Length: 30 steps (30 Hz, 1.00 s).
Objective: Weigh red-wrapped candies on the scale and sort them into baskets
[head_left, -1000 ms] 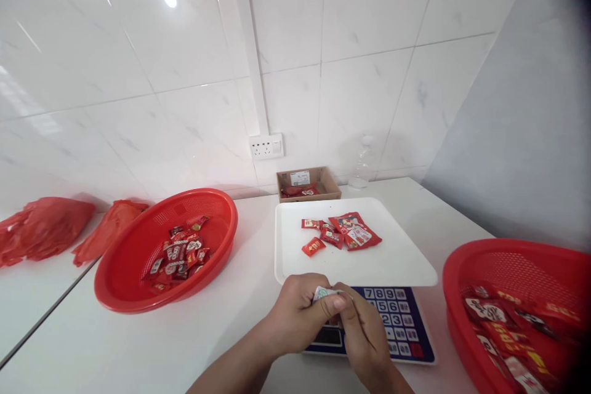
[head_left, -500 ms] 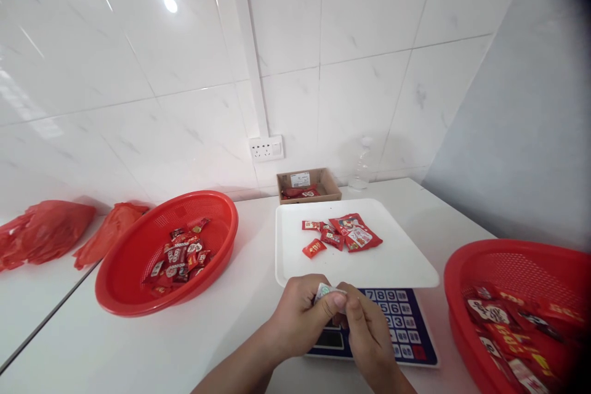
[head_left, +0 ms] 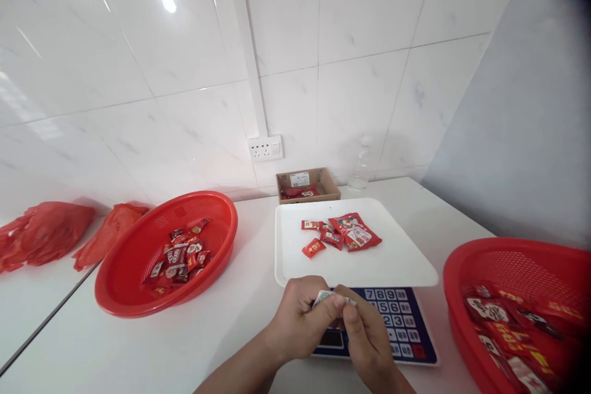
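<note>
Both hands, left hand [head_left: 302,314] & right hand [head_left: 364,335], pinch small crinkly white packet [head_left: 325,297] over flat scale keypad [head_left: 392,314].

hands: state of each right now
Left hand: closed, pinching the small packet.
Right hand: closed, pinching the same small packet.

The small packet [head_left: 324,297] showed only a pale corner; the grip of the left hand [head_left: 300,320] and right hand [head_left: 369,341] covered the rest. Both hands hid most of the display of the scale [head_left: 406,320]. The right basket [head_left: 508,247] was cut off by the right and bottom edges. The red bag [head_left: 41,234] ran off the left edge. The label on the cardboard box [head_left: 325,183] was too small to read.
</note>
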Each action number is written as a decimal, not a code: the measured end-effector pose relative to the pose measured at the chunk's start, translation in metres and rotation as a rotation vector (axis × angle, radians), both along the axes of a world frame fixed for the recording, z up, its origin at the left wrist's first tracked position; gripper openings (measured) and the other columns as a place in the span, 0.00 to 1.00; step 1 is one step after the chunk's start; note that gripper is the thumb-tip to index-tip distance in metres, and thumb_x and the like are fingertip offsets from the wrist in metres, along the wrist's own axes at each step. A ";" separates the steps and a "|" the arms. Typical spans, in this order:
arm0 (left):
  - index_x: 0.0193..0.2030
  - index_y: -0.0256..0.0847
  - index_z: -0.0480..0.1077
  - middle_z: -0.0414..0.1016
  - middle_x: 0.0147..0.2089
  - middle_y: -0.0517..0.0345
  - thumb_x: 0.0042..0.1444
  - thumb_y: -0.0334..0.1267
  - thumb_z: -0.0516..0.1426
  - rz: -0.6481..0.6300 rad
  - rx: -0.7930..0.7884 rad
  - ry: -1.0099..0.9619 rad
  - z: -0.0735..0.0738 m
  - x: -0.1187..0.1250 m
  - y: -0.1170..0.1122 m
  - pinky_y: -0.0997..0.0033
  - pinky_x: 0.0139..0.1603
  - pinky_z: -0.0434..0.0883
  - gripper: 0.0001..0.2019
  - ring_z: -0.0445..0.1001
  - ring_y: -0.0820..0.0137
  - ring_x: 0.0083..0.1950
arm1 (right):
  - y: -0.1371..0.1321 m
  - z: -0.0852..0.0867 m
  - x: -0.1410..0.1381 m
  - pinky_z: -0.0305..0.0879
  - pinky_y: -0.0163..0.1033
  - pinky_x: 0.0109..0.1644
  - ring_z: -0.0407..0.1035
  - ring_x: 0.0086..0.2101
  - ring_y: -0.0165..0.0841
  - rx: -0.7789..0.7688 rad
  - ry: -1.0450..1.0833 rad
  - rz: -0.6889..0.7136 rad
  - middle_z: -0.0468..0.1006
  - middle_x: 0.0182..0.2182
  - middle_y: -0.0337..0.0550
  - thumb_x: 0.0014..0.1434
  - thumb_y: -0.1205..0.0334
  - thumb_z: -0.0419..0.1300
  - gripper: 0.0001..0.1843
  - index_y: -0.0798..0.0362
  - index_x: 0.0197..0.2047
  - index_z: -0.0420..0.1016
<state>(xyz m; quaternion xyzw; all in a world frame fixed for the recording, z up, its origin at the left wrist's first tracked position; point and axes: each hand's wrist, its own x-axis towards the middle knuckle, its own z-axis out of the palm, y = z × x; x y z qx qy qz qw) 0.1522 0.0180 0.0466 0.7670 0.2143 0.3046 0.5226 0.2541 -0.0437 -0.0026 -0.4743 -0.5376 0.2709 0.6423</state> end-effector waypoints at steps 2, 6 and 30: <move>0.18 0.37 0.59 0.61 0.21 0.61 0.58 0.50 0.49 -0.005 0.032 0.012 0.000 0.000 0.001 0.78 0.25 0.59 0.23 0.61 0.77 0.24 | 0.001 -0.001 0.001 0.49 0.34 0.23 0.53 0.21 0.29 -0.006 0.008 0.003 0.57 0.19 0.34 0.62 0.49 0.43 0.21 0.51 0.22 0.57; 0.20 0.37 0.59 0.61 0.21 0.61 0.59 0.52 0.47 0.000 0.023 0.008 -0.001 0.002 0.000 0.78 0.25 0.57 0.23 0.60 0.77 0.24 | 0.003 -0.001 0.004 0.49 0.34 0.23 0.52 0.21 0.28 -0.006 0.013 -0.010 0.57 0.19 0.34 0.60 0.44 0.45 0.23 0.51 0.22 0.58; 0.22 0.37 0.60 0.58 0.22 0.65 0.50 0.58 0.54 -0.009 0.017 0.143 -0.003 0.003 -0.004 0.78 0.24 0.52 0.23 0.55 0.77 0.24 | 0.003 0.009 0.002 0.51 0.30 0.20 0.56 0.16 0.24 0.148 -0.291 -0.283 0.60 0.14 0.31 0.60 0.59 0.47 0.19 0.51 0.18 0.55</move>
